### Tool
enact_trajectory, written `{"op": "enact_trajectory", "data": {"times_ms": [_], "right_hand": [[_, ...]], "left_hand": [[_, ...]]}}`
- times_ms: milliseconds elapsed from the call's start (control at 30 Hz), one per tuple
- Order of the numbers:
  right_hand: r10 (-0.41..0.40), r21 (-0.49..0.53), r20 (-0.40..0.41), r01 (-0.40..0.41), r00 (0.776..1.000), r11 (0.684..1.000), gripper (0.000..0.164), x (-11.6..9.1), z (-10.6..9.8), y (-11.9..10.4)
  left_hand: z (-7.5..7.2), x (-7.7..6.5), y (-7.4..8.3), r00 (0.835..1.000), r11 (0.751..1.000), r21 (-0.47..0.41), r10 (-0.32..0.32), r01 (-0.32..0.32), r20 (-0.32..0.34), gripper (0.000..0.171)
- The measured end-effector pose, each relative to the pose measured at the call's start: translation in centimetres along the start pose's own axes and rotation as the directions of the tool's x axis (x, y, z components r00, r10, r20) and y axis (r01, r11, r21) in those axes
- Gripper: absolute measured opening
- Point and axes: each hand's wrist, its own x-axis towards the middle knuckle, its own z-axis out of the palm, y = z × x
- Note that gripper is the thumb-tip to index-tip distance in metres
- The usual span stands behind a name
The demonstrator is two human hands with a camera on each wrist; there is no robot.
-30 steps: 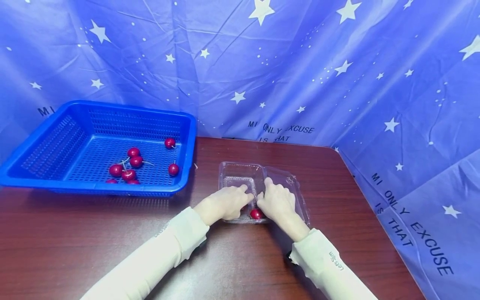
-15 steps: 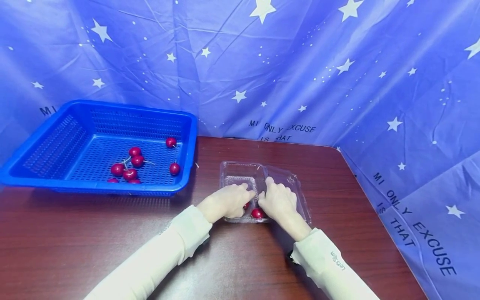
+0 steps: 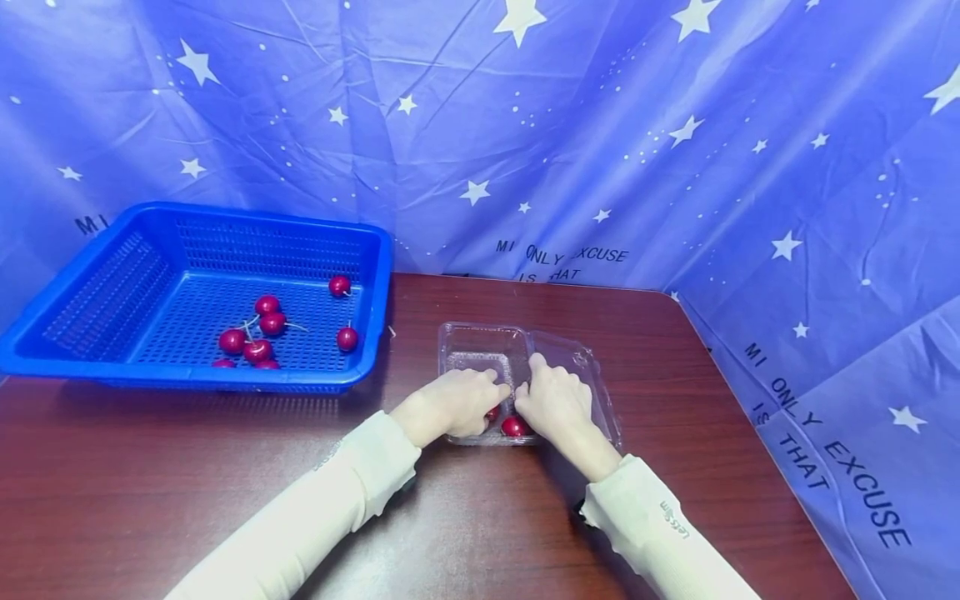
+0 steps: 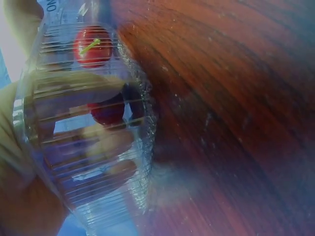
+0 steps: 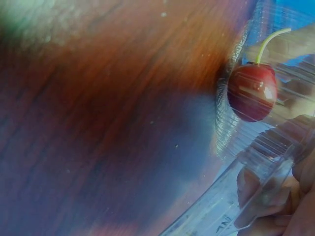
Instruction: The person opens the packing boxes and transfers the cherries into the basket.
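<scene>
A clear plastic fruit box [image 3: 483,326] lies on the table, its lid [image 3: 592,375] folded out to the right. Down inside the box, my left hand [image 3: 459,402] pinches a red cherry [image 3: 492,412] between thumb and fingers; through the ridged wall in the left wrist view, this cherry [image 4: 108,112] shows between them. A second cherry [image 3: 513,427] lies at the front right inside the box, its stem standing up in the right wrist view. My right hand [image 3: 557,402] grips the box's right side by the lid's fold, fingers curled around the plastic.
A blue mesh basket [image 3: 378,292] stands at the left, holding several cherries [image 3: 272,323]. Behind the reddish-brown wooden table [image 3: 465,517] hangs a blue star-patterned cloth [image 3: 420,167], which also runs along the right side. A small pale scrap [image 3: 392,332] lies beside the basket.
Both hands stay at the box almost unmoved. The cherry at the left fingers shows a little more than a second ago. Otherwise only the head view shifts slightly.
</scene>
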Motion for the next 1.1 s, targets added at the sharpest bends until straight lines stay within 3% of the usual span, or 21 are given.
{"op": "enact_trajectory", "data": {"times_ms": [300, 567, 767, 1100], "right_hand": [[-0.003, 0.002, -0.007, 0.003, 1.000, 1.000, 0.019, -0.1, -0.1, 0.1], [-0.011, 0.002, -0.024, 0.011, 1.000, 1.000, 0.020, -0.2, 0.0, 0.2], [-0.011, 0.002, -0.021, 0.012, 1.000, 1.000, 0.021, -0.1, 0.1, 0.3], [-0.015, 0.001, -0.015, 0.015, 1.000, 1.000, 0.020, -0.1, 0.0, 0.1]], "left_hand": [[0.0, 0.0, -0.3, 0.995, 0.998, 0.037, 0.061, -0.058, -0.085, 0.034], [-0.5, -0.1, -1.0, 0.983, 0.997, 0.030, 0.077, -0.073, -0.169, 0.027], [-1.5, -0.2, -1.4, 0.983, 0.998, -0.010, 0.052, -0.054, -0.177, 0.032], [-3.0, -0.5, -1.8, 0.982, 0.998, -0.051, 0.035, -0.045, -0.184, 0.023]]}}
